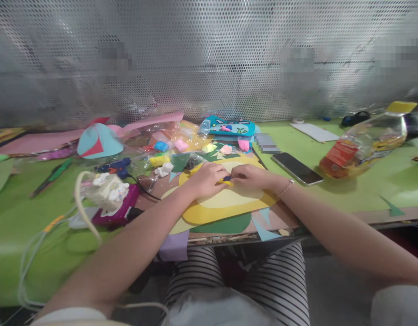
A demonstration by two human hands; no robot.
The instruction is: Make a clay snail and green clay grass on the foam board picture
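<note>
A yellow paper shape [204,216] with a paler cream piece [243,197] on top lies at the table's front edge. Over it, my left hand [212,180] and my right hand [248,176] meet, fingers curled together. Between their fingertips shows a small dark blue piece [226,179] with a bit of yellow beside it; its shape is too small to tell. Both hands pinch at this piece. Just beyond them lie a white lump [164,170] and a yellow packet [159,160] of clay-like material.
A blue decorated case [229,127] stands at the back. To the right are a phone [297,168] and a large bottle [361,149]. On the left sit a glue gun [114,167], a purple box [119,210], cables and a green-handled tool [53,176].
</note>
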